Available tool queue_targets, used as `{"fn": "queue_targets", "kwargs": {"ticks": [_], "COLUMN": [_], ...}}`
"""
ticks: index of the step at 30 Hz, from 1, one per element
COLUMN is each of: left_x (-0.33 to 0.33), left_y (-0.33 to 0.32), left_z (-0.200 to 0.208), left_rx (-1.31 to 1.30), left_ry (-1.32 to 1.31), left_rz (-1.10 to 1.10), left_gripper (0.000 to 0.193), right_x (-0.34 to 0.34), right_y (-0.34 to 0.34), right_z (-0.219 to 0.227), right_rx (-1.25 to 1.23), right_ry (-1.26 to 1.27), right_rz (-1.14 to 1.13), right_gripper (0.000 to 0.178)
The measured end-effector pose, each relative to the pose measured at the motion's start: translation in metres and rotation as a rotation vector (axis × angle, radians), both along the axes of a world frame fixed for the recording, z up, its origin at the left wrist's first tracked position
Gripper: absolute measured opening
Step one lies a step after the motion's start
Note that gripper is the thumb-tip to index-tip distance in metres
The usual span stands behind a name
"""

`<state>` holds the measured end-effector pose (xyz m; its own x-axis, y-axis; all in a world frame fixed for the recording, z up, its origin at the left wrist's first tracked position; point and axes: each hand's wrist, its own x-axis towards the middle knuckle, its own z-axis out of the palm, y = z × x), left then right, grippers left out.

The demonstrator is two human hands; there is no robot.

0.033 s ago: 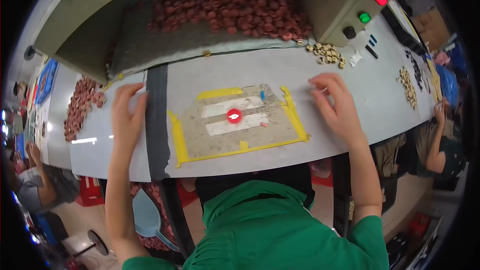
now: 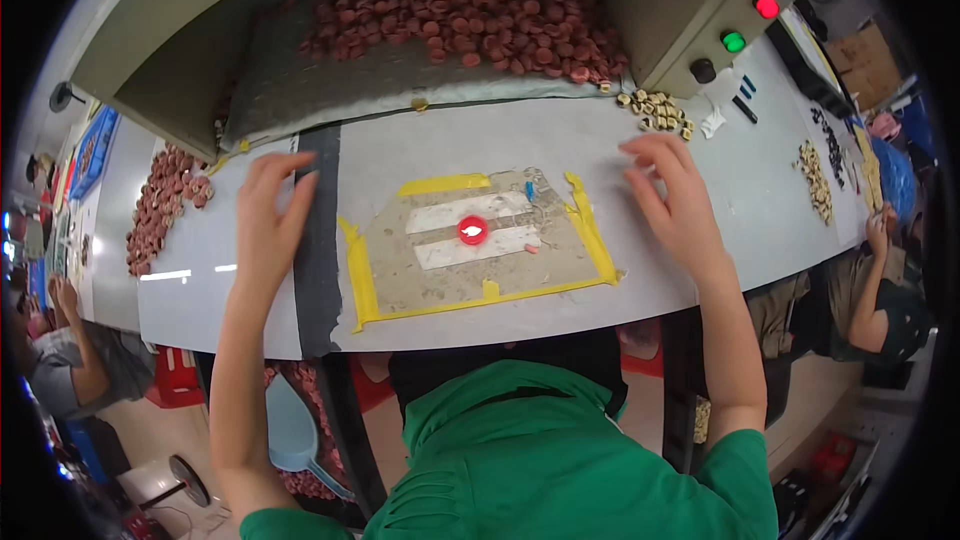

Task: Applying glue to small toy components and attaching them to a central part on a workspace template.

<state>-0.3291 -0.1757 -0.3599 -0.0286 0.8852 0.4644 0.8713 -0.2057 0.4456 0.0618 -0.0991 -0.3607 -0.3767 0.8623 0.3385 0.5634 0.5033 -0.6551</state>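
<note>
A small round red disc [image 2: 472, 230] with a white patch at its middle lies on a worn grey-beige work mat [image 2: 440, 285]. Two white strips run across the mat, and the disc sits between them. To the left of the mat, my left hand [image 2: 272, 205] hovers near a dark stripe, thumb and fingers apart, holding nothing. On the other side, my right hand [image 2: 672, 195] is raised above the table with its fingers parted, also without anything in it. Near the mat's far right corner are a small blue piece [image 2: 529, 191] and a pink scrap [image 2: 532, 249].
Yellow tape [image 2: 360, 275] edges the mat. Behind stands a beige cabinet [image 2: 150, 70] with reddish round pieces [image 2: 480, 20] heaped inside. More reddish pieces [image 2: 160, 205] lie at left; cream-and-black pieces [image 2: 655, 110] lie at right. Other people sit at both sides.
My left hand has shifted a little to the right, toward the dark stripe. My right hand has barely moved, and the disc stays between the white strips.
</note>
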Motion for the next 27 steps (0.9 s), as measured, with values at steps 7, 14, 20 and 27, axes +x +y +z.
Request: {"fn": "queue_targets", "kwargs": {"ticks": [7,14,20,27], "left_x": [0.042,0.082,0.074,0.073], "left_y": [0.064,0.118,0.157,0.100], "left_z": [-0.005,-0.016,-0.030,0.006], "left_rx": [0.023,0.008,0.043,-0.186], "left_ry": [-0.085,-0.037,-0.059,-0.775], "left_rz": [-0.157,0.021,0.000,-0.124], "left_gripper": [0.021,0.029,0.022,0.034], "right_x": [-0.011,-0.009,0.008,0.008], "right_y": [0.073,0.018,-0.016,-0.004], "right_z": [-0.020,0.010,0.034,0.006], "right_rx": [0.441,0.176,-0.138,0.120], "right_ry": [-0.379,-0.273,-0.315,-0.184], "right_rz": [-0.025,0.040,0.100,0.176], "right_gripper": [0.015,0.017,0.015,0.019]}}
